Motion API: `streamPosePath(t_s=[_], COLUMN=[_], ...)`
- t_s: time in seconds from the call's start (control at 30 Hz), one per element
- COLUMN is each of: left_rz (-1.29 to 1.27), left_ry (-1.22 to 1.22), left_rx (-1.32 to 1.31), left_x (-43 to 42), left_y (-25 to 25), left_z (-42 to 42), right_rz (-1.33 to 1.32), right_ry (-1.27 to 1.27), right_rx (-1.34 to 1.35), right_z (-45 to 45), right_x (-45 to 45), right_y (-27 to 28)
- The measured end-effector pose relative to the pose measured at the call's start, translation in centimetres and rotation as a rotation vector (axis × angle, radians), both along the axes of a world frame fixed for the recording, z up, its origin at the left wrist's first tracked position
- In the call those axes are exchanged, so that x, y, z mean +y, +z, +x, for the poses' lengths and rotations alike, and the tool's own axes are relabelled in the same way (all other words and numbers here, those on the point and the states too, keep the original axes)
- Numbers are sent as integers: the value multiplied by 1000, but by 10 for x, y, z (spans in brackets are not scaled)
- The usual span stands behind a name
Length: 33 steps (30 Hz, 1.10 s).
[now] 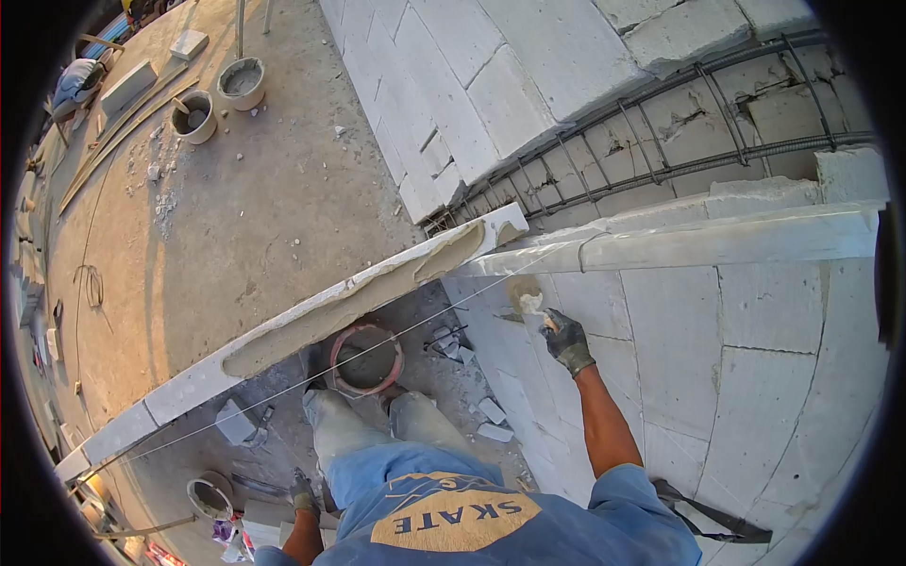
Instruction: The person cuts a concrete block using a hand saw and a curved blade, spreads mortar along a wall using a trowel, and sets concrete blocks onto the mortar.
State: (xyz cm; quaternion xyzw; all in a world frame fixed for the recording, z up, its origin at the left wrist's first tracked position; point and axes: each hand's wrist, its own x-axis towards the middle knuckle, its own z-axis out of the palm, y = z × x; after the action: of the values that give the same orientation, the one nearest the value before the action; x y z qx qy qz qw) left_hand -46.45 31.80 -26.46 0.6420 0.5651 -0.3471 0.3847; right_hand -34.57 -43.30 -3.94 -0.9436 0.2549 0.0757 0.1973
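My right hand (566, 341), in a dark glove, grips a small trowel (531, 303) by its short handle. The blade lies against a patch of wet mortar (517, 286) on the white block wall (670, 311). Low beside my body, my left hand (302, 495) also wears a dark glove; its fingers are too small and unclear to read. A bucket of grey mortar (368, 360) stands on the floor in front of my legs. Across the view runs a low row of white blocks (193, 391), with a band of mortar (349, 316) spread along its top.
A taut string (415, 325) crosses above the blocks. On the right, a long pale bar (708, 241) lies below a rebar cage (651, 174). Two mortar buckets (243, 83) stand on the far floor. Block scraps (493, 411) lie near my feet. Another person (77, 85) crouches far left.
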Motion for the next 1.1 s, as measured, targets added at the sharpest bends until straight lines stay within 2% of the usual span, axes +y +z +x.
streamPosePath(t_s=[0.07,0.13,0.17,0.23,0.27,0.33,0.4,0.43,0.47,0.5,0.53,0.6,0.63,0.67,0.7,0.77,0.8,0.87,0.93,0.97,1.03,1.1], left_rz=[5,-37,-56,-71,-48,113,169,174,95,16,-133,-101,-84,-69,-71,-82,-84,-49,-66,-84,-125,-191], left_ry=[32,-53,-126,-284,-495,-924,-1098,-1201,-896,-593,24,-31,-3,27,27,142,144,7,43,77,-8,-94], left_rx=[-9,-79,-114,-162,-310,-618,-232,-38,-182,-335,-592,-483,-424,-364,-360,-330,-325,-112,-149,-192,-226,-348], left_x=[4,3,-4,-10,9,37,40,37,35,34,46,77,87,91,85,59,61,64,37,26,33,35], left_y=[-12,-19,-19,-15,-45,-87,-52,-25,-16,-12,-15,-27,-35,-37,-29,2,-8,-32,-12,-2,-16,-24], left_z=[12,38,57,96,92,92,122,142,138,134,119,90,71,63,56,41,34,16,19,24,18,14], right_rz=[-66,-50,-54,-235,-236,12,22,-93,-206,-383,-378,-674,-701,-700,-554,-440,-443,-546,-629,-626,-509,-450], right_ry=[3,-284,-275,-197,-195,-291,-326,-295,-262,-206,-210,20,116,115,91,106,108,248,439,437,386,322], right_rx=[100,91,91,-144,-142,-150,-157,-235,-311,-260,-251,-81,-106,-102,33,266,271,238,-253,-256,196,154], right_z=[-17,-25,-32,-43,-31,17,43,59,69,68,67,71,69,75,86,90,93,110,127,147,187,205], right_x=[17,28,29,27,36,63,59,60,60,47,42,34,25,27,35,28,23,7,-31,-36,-33,-27], right_y=[12,13,3,-20,-13,9,-9,-10,-12,-30,-31,-34,-33,-20,9,19,15,3,-40,-35,-7,11])
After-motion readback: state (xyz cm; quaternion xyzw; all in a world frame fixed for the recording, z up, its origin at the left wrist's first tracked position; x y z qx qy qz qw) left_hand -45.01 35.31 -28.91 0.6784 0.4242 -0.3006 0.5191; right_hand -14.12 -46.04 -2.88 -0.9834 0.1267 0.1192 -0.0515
